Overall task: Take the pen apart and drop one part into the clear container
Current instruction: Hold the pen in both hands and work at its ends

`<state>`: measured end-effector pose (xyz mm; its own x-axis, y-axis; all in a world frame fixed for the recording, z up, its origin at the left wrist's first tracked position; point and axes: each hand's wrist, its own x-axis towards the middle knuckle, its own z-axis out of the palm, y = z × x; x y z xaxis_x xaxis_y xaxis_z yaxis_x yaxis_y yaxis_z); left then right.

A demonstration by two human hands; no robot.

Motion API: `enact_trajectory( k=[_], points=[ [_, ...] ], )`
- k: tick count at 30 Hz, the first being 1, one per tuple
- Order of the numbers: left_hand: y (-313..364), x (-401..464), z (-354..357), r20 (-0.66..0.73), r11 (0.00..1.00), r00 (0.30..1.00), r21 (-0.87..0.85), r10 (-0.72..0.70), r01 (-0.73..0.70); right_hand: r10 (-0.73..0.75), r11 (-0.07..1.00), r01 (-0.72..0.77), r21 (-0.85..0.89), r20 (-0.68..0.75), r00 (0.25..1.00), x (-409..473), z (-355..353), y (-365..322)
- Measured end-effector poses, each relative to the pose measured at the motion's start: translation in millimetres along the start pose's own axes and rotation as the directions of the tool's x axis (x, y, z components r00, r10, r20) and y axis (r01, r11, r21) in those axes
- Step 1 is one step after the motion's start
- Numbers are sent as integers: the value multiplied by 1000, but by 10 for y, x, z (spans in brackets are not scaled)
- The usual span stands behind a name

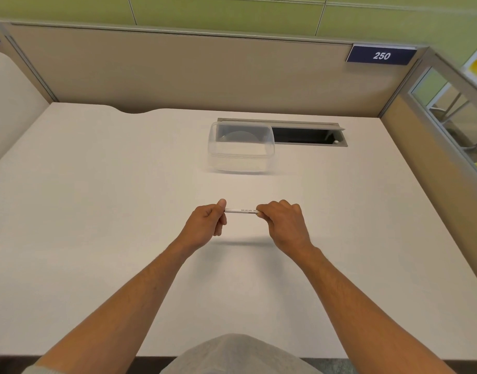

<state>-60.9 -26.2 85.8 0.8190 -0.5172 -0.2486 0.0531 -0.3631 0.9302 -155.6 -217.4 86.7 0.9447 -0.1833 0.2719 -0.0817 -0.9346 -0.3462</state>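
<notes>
A white desk (pixel 97 211) inside beige partitions. I hold the pen (pixel 241 211) above its middle, long axis left to right, my left hand (pixel 205 224) and right hand (pixel 283 225) each pinching an end. It's unseparated; next I pull apart, then reach the clear container (pixel 241 147) near the far edge

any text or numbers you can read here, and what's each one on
"250": white digits on the dark blue sign at the top right of the desk partition.
Small dark print runs along the white pen that the left hand and right hand grip at either end; it is too small to read.
The clear container shows no label.
</notes>
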Motion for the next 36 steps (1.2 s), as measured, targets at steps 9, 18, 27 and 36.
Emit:
enact_trajectory(
  k=[9, 18, 27, 36],
  points=[
    [-46, -30, -29, -55, 995, 994, -27, 99, -101, 23, 1000, -23, -2, 20, 1000, -35, -16, 26],
    [-48, -25, 4, -50, 997, 997, 52, 55, -52, 10, 1000, -10, -4, 22, 1000, -63, -24, 27],
    [45, -39, 54, -55, 999, 999, -37, -1, -1, -2, 1000, 2, -12, 9, 1000, -42, -38, 25],
    [13, -44, 38, -54, 996, 994, 3, 91, -91, 24, 1000, -24, -3, 29, 999, -33, -28, 61]
  ],
)
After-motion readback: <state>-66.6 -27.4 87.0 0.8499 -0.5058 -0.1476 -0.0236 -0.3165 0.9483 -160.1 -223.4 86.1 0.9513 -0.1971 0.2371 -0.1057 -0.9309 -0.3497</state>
